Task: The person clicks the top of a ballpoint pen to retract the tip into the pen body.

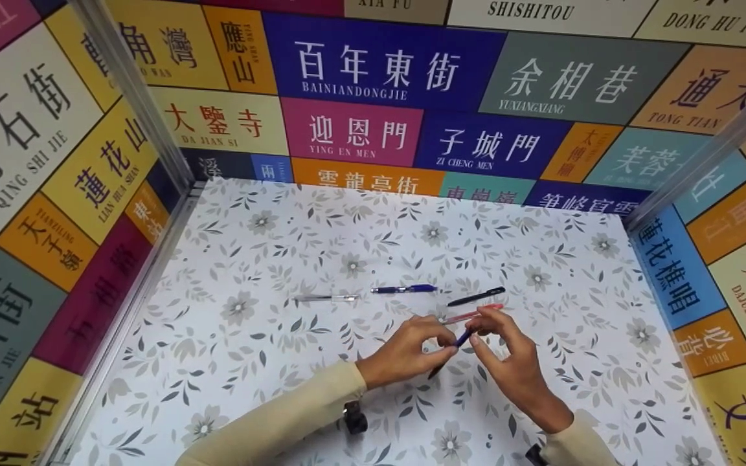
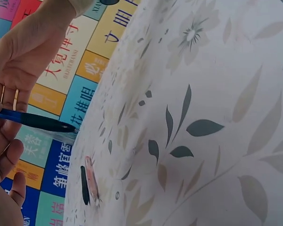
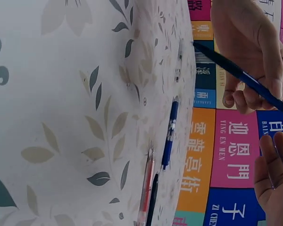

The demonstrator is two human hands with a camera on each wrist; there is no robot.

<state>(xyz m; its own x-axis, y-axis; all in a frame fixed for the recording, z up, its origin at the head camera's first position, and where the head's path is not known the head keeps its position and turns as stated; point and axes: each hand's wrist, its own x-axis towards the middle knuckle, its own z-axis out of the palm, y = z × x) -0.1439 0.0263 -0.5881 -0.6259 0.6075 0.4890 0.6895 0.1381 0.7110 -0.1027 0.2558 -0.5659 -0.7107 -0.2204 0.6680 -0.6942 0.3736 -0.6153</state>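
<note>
A dark blue pen (image 1: 463, 337) slants between the two hands, its dark end pointing down toward the table. My left hand (image 1: 408, 349) pinches it between thumb and fingers; the right wrist view shows this grip on the pen (image 3: 254, 85). My right hand (image 1: 512, 362) is at the pen's upper end, thumb and index finger close around it. Whether they pinch the pen is hidden. In the right wrist view, several right-hand fingers (image 3: 272, 162) extend beside the pen. Just beyond the hands lie a red pen (image 1: 473, 314) and a black pen (image 1: 476, 296).
Farther left on the flower-patterned table (image 1: 321, 239) lie a blue pen (image 1: 404, 288) with a clear section and a transparent pen (image 1: 326, 298). Panels printed with large characters (image 1: 353, 133) enclose the table at the back and sides.
</note>
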